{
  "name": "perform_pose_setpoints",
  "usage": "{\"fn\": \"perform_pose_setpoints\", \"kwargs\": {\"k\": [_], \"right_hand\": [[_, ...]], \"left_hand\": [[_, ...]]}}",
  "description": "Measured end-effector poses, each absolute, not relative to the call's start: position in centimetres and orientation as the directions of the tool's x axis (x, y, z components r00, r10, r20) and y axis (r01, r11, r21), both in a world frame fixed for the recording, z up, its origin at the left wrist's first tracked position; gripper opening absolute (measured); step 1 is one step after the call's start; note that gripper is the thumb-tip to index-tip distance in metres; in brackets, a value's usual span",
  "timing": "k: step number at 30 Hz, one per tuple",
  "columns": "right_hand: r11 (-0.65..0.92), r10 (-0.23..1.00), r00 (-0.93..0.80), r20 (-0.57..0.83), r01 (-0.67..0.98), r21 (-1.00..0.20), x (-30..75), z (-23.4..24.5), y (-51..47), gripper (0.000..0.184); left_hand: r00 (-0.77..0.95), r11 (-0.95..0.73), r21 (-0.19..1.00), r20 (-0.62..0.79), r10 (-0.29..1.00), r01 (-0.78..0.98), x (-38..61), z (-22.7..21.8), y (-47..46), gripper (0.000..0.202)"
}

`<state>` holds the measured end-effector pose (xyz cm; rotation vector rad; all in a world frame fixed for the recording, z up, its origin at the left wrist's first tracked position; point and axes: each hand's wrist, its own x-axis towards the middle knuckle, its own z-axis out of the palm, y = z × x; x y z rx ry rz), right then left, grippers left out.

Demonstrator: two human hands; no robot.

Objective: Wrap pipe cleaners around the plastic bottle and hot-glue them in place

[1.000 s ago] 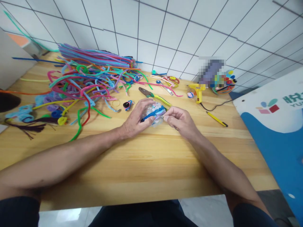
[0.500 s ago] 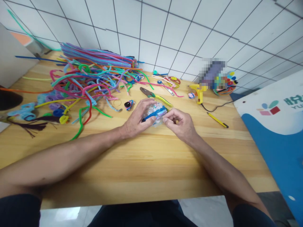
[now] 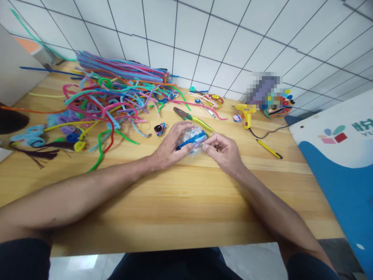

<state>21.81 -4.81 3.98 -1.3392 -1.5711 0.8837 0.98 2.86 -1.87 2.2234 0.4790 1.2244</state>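
My left hand (image 3: 169, 145) is curled over a small clear plastic packet (image 3: 192, 137) with blue and light-coloured pieces inside, resting on the wooden table (image 3: 180, 194). The thumb and fingers grip its left side. My right hand (image 3: 223, 149) pinches the packet's right end between thumb and forefinger, its other fingers folded. Both forearms lie on the table. What is inside the packet is too small to name.
A large tangle of coloured pipe cleaners (image 3: 110, 97) covers the table's back left. Pliers with yellow-green handles (image 3: 190, 118) lie just behind my hands. A yellow glue gun (image 3: 246, 113) with black cord, a yellow pen (image 3: 269, 149) and a small black-blue piece (image 3: 159, 128) lie nearby.
Both hands have stayed on the packet with only small finger shifts. The view has drifted slightly.
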Motion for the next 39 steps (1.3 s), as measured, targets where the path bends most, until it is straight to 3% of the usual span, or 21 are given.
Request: {"fn": "perform_pose_setpoints", "kwargs": {"k": [8, 22, 31, 39], "right_hand": [[0.302, 0.943, -0.050, 0.329, 0.547, -0.781, 21.6, 4.1, -5.3, 0.014], [0.421, 0.877, -0.110, 0.468, 0.646, -0.637, 21.9, 3.9, -5.3, 0.011], [0.288, 0.952, -0.086, 0.293, 0.574, -0.767, 22.4, 4.5, -4.8, 0.012], [0.260, 0.964, -0.106, 0.243, 0.559, -0.787, 22.7, 4.9, -4.6, 0.015]], "left_hand": [[0.510, -0.792, 0.610, 0.671, 0.537, 0.032, 1.2, -2.0, 3.0, 0.046], [0.512, -0.783, 0.620, 0.658, 0.553, 0.050, 1.1, -1.8, 3.0, 0.047], [0.506, -0.795, 0.606, 0.676, 0.536, 0.033, 1.3, -2.0, 3.0, 0.046], [0.529, -0.774, 0.632, 0.642, 0.555, 0.044, 1.2, -1.7, 2.9, 0.047]]}}
